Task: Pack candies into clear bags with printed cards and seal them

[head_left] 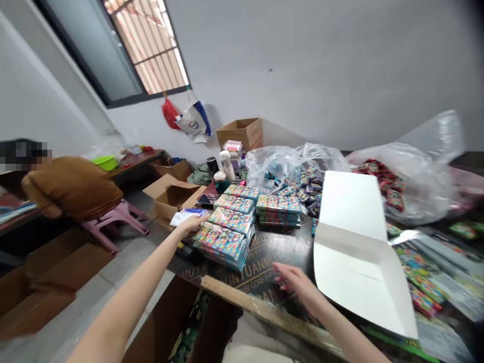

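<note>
My left hand (191, 225) reaches out to the left edge of several stacks of colourful printed packs (223, 239), its fingers stretched and touching or just over them. Beside that hand lies a white and blue packet (185, 216). My right hand (297, 282) hovers above the dark table (264, 257), fingers apart and slightly bent, a little blurred, with nothing clearly in them. Another stack of packs (279, 209) stands behind. To the right of my right hand is an unfolded white carton (351, 267) with its lid raised.
Clear plastic bags (419, 166) of small wrapped packets spread along the back. Bottles (227, 166) and a cardboard box (242, 132) stand behind the stacks. An open carton (174, 196) sits at the left. A person (75, 189) is on a pink stool (121, 222).
</note>
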Available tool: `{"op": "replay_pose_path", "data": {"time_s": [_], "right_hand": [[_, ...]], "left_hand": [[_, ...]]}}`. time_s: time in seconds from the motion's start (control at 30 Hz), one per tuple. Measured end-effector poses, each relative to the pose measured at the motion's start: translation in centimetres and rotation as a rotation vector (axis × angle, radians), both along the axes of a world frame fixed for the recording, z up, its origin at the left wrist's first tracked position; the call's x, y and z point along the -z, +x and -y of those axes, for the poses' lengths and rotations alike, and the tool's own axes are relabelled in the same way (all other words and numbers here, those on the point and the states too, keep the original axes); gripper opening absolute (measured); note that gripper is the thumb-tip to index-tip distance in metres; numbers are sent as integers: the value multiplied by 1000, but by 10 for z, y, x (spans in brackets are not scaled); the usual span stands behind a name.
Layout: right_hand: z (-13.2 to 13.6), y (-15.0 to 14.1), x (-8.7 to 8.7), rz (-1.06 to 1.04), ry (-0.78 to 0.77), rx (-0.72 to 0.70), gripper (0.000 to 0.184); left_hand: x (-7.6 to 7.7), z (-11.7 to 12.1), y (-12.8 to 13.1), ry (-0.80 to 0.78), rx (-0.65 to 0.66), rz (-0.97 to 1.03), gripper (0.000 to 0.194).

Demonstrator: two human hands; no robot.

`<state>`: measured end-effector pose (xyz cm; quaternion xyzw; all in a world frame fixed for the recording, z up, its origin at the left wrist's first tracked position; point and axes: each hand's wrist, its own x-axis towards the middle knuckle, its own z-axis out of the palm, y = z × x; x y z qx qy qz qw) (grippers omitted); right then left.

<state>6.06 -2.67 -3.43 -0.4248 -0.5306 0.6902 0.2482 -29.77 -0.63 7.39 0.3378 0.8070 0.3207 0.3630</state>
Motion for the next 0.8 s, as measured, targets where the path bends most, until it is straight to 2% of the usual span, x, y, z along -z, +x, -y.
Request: {"op": "replay_pose_path", "data": {"time_s": [0.1,0.17,0.23,0.37,0.47,0.6,0.7,0.73,0.8], "right_hand": [[-12,-57,14,-80,-390,-25,48],[-24,-82,22,-95,-517,-53,49],[-33,-98,24,-75,-556,-70,49],[-36,-118,14,40,-509,-22,47],[-29,-119,5,80,-447,49,47],[-17,-97,-5,99,-367,117,49],[-6,-74,-3,61,-307,114,49],[-2,-66,1,58,-255,123,49],[9,-54,12,118,-50,125,52]], "left_hand": [[16,6,-5,-178,130,146,59],[24,6,-8,-261,176,255,63],[29,4,-12,-321,180,365,62],[31,-1,-10,-411,234,465,59],[30,1,5,-417,268,530,55],[35,16,35,-364,173,674,52],[44,32,60,-344,97,732,50],[47,38,68,-341,90,714,49],[51,46,83,-329,101,656,48]]}}
